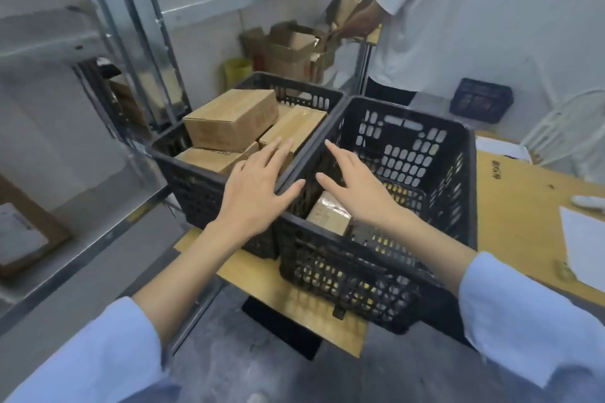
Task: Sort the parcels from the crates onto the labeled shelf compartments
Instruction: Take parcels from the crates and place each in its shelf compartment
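Note:
Two black plastic crates stand side by side on a wooden table. The left crate (203, 186) holds several brown cardboard parcels; the top one (229, 118) lies flat. The right crate (425, 180) holds one small taped parcel (329, 214) on its floor. My left hand (258, 186) hovers open over the left crate's near right corner, fingers spread, holding nothing. My right hand (357, 186) is open above the right crate, just over the small parcel, index finger stretched forward.
A metal shelf rack (131, 42) stands at the left, with a parcel (23, 232) on its lower shelf. Another person in a white shirt (425, 26) handles cardboard boxes behind the crates. Papers (582, 245) lie on the wooden table (510, 206) at the right. A blue crate (481, 100) sits farther back.

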Tool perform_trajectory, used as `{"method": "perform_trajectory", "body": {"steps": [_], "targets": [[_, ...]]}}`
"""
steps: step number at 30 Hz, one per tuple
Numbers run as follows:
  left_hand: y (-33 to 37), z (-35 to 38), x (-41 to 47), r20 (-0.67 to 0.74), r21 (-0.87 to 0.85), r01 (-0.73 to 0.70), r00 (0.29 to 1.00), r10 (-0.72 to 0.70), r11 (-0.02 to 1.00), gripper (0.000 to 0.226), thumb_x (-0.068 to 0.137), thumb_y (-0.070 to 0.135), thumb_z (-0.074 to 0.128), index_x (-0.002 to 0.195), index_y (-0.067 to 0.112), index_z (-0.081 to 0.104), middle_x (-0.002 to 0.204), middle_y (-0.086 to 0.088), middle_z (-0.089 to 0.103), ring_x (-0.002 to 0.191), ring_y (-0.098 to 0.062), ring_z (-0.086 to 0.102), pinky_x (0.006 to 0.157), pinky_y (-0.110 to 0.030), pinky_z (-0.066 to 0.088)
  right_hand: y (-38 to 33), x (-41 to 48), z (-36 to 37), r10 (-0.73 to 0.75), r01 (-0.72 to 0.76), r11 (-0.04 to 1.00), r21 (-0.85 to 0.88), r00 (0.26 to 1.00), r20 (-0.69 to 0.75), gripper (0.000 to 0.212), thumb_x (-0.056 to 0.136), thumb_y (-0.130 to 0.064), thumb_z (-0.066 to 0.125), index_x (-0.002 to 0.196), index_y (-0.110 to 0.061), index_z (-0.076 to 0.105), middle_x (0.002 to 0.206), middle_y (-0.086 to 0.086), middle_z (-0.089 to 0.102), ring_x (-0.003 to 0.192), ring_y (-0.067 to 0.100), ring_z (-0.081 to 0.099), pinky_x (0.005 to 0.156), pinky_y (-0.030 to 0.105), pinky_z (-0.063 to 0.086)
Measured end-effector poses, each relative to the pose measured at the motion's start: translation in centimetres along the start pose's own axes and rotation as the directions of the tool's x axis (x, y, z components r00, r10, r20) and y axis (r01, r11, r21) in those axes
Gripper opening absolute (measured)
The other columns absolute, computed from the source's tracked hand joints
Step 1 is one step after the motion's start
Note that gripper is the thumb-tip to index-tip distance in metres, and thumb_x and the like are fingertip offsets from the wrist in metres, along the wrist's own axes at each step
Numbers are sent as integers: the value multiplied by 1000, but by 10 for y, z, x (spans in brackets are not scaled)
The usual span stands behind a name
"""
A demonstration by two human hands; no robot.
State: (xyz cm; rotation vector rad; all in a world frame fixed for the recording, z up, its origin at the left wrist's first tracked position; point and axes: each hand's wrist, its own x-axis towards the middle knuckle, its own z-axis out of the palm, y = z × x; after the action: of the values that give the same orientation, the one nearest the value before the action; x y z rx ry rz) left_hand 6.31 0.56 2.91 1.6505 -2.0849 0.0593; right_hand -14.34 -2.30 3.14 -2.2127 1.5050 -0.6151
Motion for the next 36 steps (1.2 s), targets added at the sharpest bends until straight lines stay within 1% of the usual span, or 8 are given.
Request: {"method": "perform_trajectory", "body": {"steps": [8, 12, 18, 21, 24, 29, 33, 36], "targets": [[41, 69, 53, 157, -80, -179, 969, 190, 981, 73, 95, 60, 43, 156, 28, 20, 161, 4, 25, 143, -13, 32, 113, -36, 29, 73, -2, 1, 187, -187, 980, 66, 982, -2, 73, 99, -49, 48, 158, -30, 9, 163, -1, 21, 148, 18, 24, 115, 38, 30], [41, 112, 78, 288, -104, -150, 942, 174, 983, 76, 93, 62, 44, 156, 28, 17, 162, 2, 23, 141, -17, 36, 113, -38, 32, 102, 10, 24, 316, -315, 938, 143, 949, 16, 80, 97, -48, 52, 158, -30, 4, 162, 2, 21, 145, 21, 29, 111, 39, 35], [35, 156, 96, 443, -77, -169, 877, 185, 983, 76, 93, 53, 49, 156, 27, 16, 161, -1, 24, 137, -23, 40, 108, -39, 35, 127, 21, 57, 414, -412, 884, 220, 909, 37, 86, 96, -40, 58, 157, -34, -3, 163, -1, 21, 146, 22, 27, 110, 44, 34], [31, 170, 99, 504, -112, -96, 853, 140, 989, 77, 92, 49, 53, 156, 28, 16, 160, -2, 26, 138, -24, 39, 111, -41, 36, 135, 19, 71, 438, -440, 863, 248, 897, 66, 87, 95, -44, 59, 157, -36, -3, 161, -1, 24, 145, 23, 29, 109, 47, 37], [25, 180, 100, 571, -190, 48, 818, 71, 981, 78, 91, 43, 59, 156, 29, 17, 160, -1, 26, 139, -24, 38, 109, -45, 40, 144, 17, 80, 453, -464, 846, 263, 885, 107, 93, 92, -48, 64, 156, -38, -3, 162, -3, 24, 145, 23, 29, 111, 47, 37], [21, 192, 88, 675, -208, 235, 737, -35, 949, 85, 86, 33, 69, 155, 26, 20, 156, -1, 31, 134, -25, 43, 106, -41, 42, 154, 13, 96, 491, -525, 800, 289, 851, 188, 103, 85, -46, 71, 155, -41, -5, 160, -1, 28, 143, 24, 33, 109, 46, 39], [17, 199, 82, 709, -221, 352, 698, -98, 909, 88, 82, 22, 75, 153, 22, 24, 152, -5, 34, 133, -26, 44, 108, -39, 39, 162, 12, 109, 505, -567, 767, 301, 822, 261, 107, 84, -42, 75, 156, -38, -5, 160, 2, 27, 143, 26, 33, 109, 50, 39], [15, 208, 78, 757, -201, 450, 635, -153, 870, 92, 80, 20, 77, 153, 21, 22, 150, -10, 34, 135, -27, 41, 112, -38, 34, 169, 10, 113, 539, -607, 737, 298, 794, 281, 107, 83, -44, 75, 154, -41, -4, 159, 3, 29, 143, 27, 34, 107, 53, 40]]}}
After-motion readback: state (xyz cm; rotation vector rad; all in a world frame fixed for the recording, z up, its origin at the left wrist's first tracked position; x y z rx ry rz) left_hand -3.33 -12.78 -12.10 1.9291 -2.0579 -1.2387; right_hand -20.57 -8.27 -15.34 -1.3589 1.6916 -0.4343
